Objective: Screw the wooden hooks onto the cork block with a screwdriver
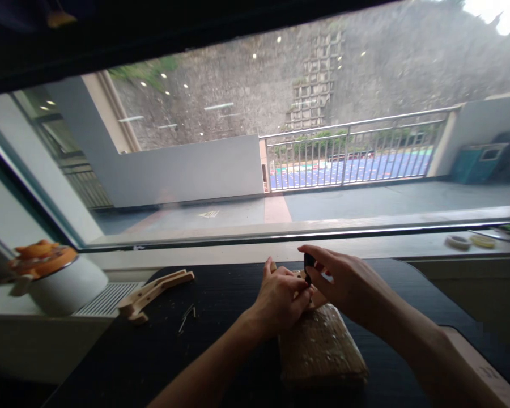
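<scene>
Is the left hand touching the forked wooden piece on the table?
Apart: the head view shows bare table between left hand and forked wooden piece.

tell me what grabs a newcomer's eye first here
The two bare hands meet at the centre: the left hand curls over the far end of a rough tan wooden block on the black table, and the right hand pinches a small black object just above it. To the left lie pale forked wooden pieces, and a white round pot with an orange lid sits at the far left.
</scene>
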